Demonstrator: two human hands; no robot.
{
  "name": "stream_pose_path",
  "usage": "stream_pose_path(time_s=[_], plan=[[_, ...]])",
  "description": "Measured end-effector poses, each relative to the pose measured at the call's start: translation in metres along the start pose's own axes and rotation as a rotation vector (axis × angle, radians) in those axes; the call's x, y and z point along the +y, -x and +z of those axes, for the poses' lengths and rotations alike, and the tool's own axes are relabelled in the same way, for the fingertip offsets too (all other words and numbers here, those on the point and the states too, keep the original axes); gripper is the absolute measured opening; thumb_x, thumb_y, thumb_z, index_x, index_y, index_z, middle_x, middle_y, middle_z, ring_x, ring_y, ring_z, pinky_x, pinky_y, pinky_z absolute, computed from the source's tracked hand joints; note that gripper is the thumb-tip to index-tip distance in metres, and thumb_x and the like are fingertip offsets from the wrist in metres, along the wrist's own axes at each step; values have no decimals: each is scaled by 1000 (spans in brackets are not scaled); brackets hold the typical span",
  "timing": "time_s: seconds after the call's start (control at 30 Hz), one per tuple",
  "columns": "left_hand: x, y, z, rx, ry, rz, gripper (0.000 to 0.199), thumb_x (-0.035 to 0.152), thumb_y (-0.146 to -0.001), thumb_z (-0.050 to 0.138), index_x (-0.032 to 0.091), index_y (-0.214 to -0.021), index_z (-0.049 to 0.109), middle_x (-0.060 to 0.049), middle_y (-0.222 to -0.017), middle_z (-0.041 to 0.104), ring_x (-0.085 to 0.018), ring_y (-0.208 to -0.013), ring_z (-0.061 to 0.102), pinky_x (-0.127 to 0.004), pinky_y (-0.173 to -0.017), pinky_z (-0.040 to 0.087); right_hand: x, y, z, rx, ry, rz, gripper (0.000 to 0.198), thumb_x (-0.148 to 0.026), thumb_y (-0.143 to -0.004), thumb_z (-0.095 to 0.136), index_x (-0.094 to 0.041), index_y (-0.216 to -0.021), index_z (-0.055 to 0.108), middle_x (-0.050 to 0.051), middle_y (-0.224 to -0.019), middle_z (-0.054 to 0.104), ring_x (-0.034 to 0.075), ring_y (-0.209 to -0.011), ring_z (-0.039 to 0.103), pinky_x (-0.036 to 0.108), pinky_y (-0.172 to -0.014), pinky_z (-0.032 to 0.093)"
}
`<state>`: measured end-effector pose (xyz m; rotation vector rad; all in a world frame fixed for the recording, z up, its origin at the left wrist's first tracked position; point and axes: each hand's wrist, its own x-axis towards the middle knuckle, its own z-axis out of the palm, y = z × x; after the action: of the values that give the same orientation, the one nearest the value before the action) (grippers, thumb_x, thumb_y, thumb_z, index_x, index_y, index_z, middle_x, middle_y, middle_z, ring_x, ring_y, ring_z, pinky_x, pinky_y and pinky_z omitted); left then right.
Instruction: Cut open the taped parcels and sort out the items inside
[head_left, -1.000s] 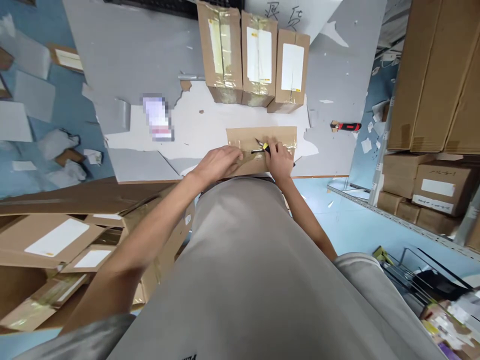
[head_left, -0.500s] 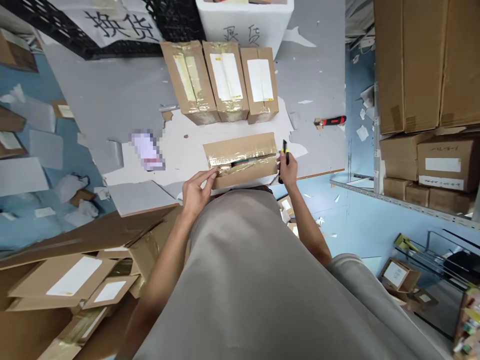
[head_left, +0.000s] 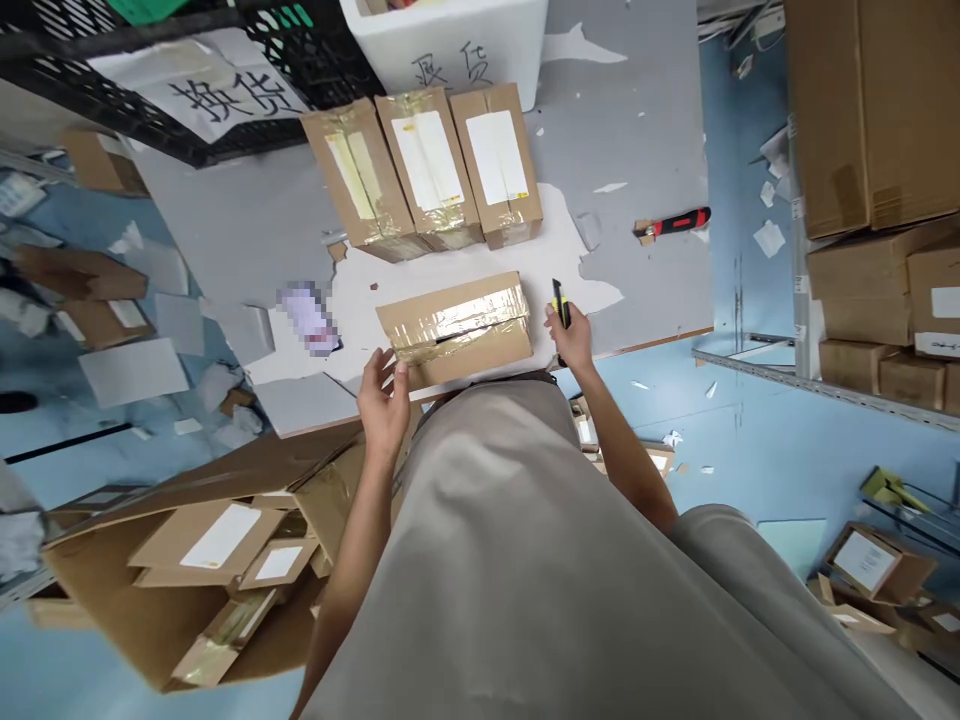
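Note:
A long cardboard box (head_left: pixel 469 350) with shiny clear tape lies on the table close to my body, a narrow dark slit running along its top. At its left end is my left hand (head_left: pixel 384 400), fingers spread and curved, holding nothing; whether a fingertip touches the box I cannot tell. My right hand (head_left: pixel 574 340) grips a black and yellow utility knife (head_left: pixel 560 305) with its tip pointing away from me, just right of the box. Behind the box stand three taped cartons with labels, among them a right-hand carton (head_left: pixel 496 165).
A black crate (head_left: pixel 330 60) and a white foam box (head_left: pixel 450 50) stand at the back. A red and black knife (head_left: pixel 679 223) lies on the right, a blurred-out phone-like object (head_left: pixel 309 318) on the left. Below left, a large carton (head_left: pixel 112 600) holds flattened boxes. Shelving (head_left: pixel 885 400) stands right.
My left hand has come off the box's top and opened at its left end. The slit in the box looks narrower. My right hand still holds the knife, now slightly farther from the box.

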<state>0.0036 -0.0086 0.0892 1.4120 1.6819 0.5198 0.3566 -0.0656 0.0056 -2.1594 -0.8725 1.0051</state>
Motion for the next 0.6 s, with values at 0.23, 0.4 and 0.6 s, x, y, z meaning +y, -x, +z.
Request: stream_pose_path(time_s=[0.23, 0.4, 0.6], plan=[[4, 7, 15, 217, 32, -80, 70, 71, -107, 66, 17, -153, 66, -23, -150, 75, -29, -124, 80, -42, -109, 65, 26, -30, -9, 59, 137, 94, 65, -44, -112, 57, -2, -161, 60, 36, -162, 67, 38, -152, 66, 58, -132, 50], [-9, 11, 22, 231, 83, -215, 71, 61, -100, 75, 18, -155, 64, -20, -143, 76, -27, -115, 80, -43, -106, 66, -15, -22, -15, -199, 71, -337, 80, -66, -112, 64, -24, -179, 51, 19, -184, 51, 34, -166, 55, 52, -131, 55], [-19, 35, 35, 147, 174, -270, 88, 31, -82, 84, 28, -165, 55, -22, -180, 51, -37, -155, 64, -53, -119, 63, -72, -45, -27, -351, 386, -630, 56, -48, -116, 64, -25, -166, 67, 15, -184, 53, 36, -164, 56, 56, -135, 50]])
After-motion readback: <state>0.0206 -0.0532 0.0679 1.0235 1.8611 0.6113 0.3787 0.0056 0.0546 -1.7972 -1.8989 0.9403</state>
